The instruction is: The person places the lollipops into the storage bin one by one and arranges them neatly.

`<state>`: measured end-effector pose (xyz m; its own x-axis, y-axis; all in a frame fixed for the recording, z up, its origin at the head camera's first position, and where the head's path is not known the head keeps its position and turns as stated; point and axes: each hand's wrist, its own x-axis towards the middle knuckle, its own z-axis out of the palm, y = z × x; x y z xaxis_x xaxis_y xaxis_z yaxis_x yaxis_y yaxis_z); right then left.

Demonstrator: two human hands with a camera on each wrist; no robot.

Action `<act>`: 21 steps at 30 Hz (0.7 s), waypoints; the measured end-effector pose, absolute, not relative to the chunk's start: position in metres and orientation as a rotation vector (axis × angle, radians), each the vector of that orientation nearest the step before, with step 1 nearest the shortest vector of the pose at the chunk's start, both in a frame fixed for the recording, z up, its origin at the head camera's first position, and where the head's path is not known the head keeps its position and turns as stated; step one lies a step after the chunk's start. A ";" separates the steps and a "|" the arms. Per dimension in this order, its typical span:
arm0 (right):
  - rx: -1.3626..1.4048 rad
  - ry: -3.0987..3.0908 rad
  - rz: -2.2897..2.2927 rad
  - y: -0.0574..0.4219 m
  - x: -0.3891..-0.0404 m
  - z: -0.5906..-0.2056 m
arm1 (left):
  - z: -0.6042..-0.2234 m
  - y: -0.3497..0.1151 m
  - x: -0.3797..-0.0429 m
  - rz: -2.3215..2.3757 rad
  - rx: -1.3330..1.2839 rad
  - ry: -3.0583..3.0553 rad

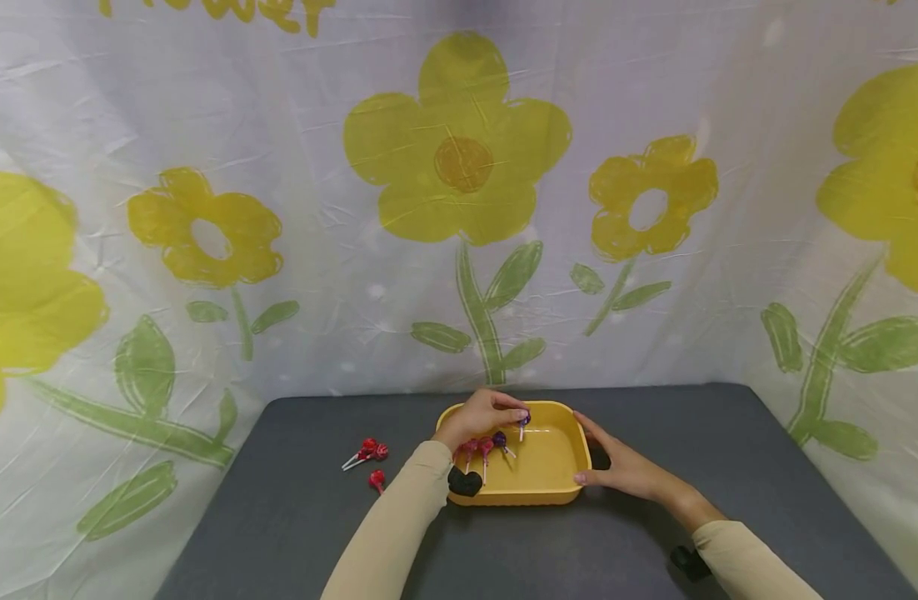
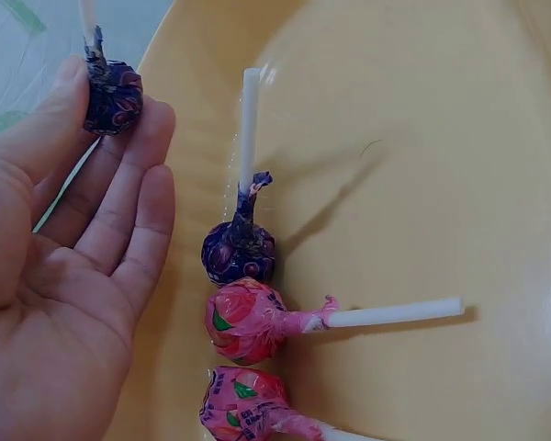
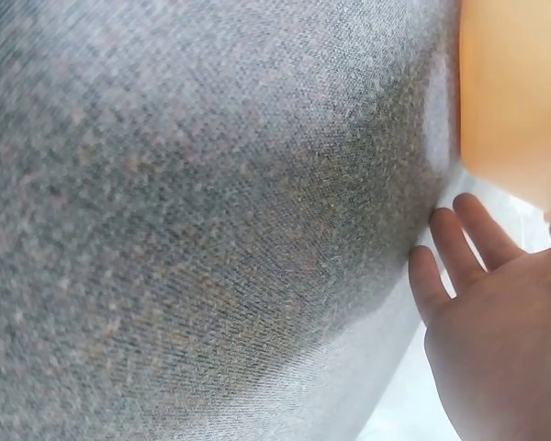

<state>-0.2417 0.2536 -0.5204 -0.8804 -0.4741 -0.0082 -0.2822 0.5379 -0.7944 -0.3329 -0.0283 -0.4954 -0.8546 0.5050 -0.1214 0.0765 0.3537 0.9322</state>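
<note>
- Pinched a purple-wrapped lollipop (image 1: 526,418) by its round head between thumb and fingertips of the left hand (image 1: 483,413), over the far part of the yellow tray (image 1: 552,458), with the white stick pointing down toward the tray's floor.
- Held the remaining fingers of the left hand loosely extended, with the forearm crossing the tray's left end.
- Could not judge the gap, if any, between the stick's tip and the tray's floor.
- Spread the right hand (image 1: 615,460) wide along the tray's right end, touching the near corner with the thumb and the far corner with a finger, and showed other fingers nearly straight and slightly apart beside the tray's outer wall.
- Saw a row in the tray's left half: a second purple-wrapped lollipop (image 1: 499,438) at its right end, touching the first of several pink-wrapped lollipops (image 1: 486,446).
- Saw a small cluster of red-wrapped lollipops (image 1: 369,447) on the dark grey table (image 1: 294,508), left of the tray, and a single red lollipop (image 1: 376,479) nearer the person, partly covered by a beige sleeve (image 1: 395,517).
- Noted a black wrist piece (image 1: 465,482) overlapping the tray's near left corner.
- Saw a pale curtain (image 1: 624,75) with yellow flowers (image 1: 462,100) behind the tray.
</note>
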 end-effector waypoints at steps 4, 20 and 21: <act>-0.634 2.549 -1.260 0.254 -0.241 -0.520 | -0.498 -0.028 -0.332 1.470 0.532 2.276; -0.616 2.555 -1.242 0.253 -0.240 -0.519 | -0.499 -0.025 -0.332 1.314 0.640 2.352; -0.614 2.556 -1.242 0.253 -0.240 -0.519 | -0.499 -0.024 -0.332 1.313 0.641 2.349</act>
<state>-0.2401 0.2533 -0.5191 -0.8849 -0.4651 -0.0258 -0.2671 0.5520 -0.7899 -0.3322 -0.0243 -0.4995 -0.8268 0.5538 -0.0984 0.2063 0.4613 0.8629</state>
